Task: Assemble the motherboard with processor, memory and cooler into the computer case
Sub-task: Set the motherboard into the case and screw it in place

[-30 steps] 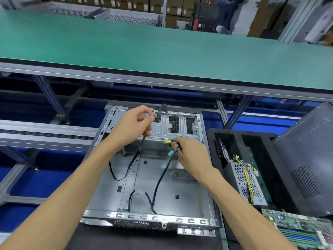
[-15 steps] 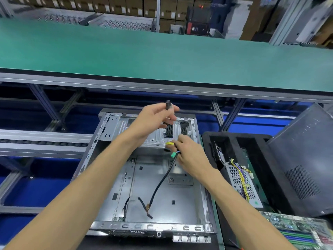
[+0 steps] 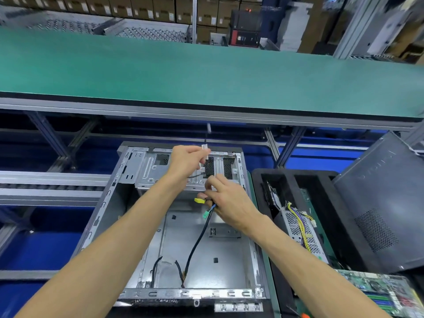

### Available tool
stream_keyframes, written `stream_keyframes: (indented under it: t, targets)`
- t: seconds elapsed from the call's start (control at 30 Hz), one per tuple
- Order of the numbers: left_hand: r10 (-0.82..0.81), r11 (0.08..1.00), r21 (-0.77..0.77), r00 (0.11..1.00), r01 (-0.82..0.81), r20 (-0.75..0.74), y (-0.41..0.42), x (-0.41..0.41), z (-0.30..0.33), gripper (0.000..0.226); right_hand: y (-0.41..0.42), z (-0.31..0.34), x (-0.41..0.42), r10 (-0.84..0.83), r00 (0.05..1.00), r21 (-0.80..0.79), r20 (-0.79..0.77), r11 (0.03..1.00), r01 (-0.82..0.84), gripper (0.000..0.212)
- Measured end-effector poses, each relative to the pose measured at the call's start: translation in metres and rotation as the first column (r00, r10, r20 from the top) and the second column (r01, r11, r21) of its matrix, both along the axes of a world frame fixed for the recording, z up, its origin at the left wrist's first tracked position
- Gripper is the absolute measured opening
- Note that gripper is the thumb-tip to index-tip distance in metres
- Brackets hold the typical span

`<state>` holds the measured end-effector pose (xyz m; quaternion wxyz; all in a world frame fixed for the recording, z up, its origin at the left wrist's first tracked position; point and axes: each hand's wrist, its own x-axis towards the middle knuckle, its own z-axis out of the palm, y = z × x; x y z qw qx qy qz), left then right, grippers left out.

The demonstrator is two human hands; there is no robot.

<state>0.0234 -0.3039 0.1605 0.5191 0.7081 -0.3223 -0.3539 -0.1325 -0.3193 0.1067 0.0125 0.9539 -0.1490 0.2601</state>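
Grey steel computer case [image 3: 231,255], open, unpopulated

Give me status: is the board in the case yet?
No. The case lies open and holds only loose cables. In hand: the left hand holds a tagged wire, the right hand grips the black cable with yellow and green plugs. Left: the motherboard sits outside, right.

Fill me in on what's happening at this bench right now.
A person is sorting the loose cables inside an open, empty computer case. The left hand pinches a small white-tagged cable end above the case's far wall. The right hand grips a black cable bundle with yellow and green connectors. The motherboard lies outside the case at lower right, not yet installed.
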Motion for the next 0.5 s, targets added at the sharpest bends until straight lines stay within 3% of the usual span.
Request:
stream_keyframes:
  t: [0.1, 0.27, 0.33, 0.5]
  targets:
    - [-0.047, 0.998, 0.051, 0.999, 0.047, -0.009, 0.002, 0.004, -0.005, 0.021, -0.002, -0.005, 0.0, -0.057, 0.998, -0.015, -0.008, 0.998, 0.057, 0.031]
    - [-0.304, 0.95, 0.086, 0.952, 0.3, 0.036, 0.005, 0.003, -0.011, 0.017, -0.008, -0.012, 0.007, -0.15, 0.988, -0.062, 0.03, 0.986, 0.152, 0.019]
    - [-0.33, 0.941, 0.109, 0.94, 0.32, 0.088, 0.006, 0.003, -0.014, 0.013, -0.01, -0.015, 0.008, -0.164, 0.985, -0.087, 0.052, 0.982, 0.168, 0.011]
    - [-0.267, 0.964, 0.082, 0.915, 0.254, 0.303, 0.009, 0.009, -0.013, 0.009, -0.012, -0.012, 0.013, -0.214, 0.973, -0.098, 0.089, 0.97, 0.222, 0.035]
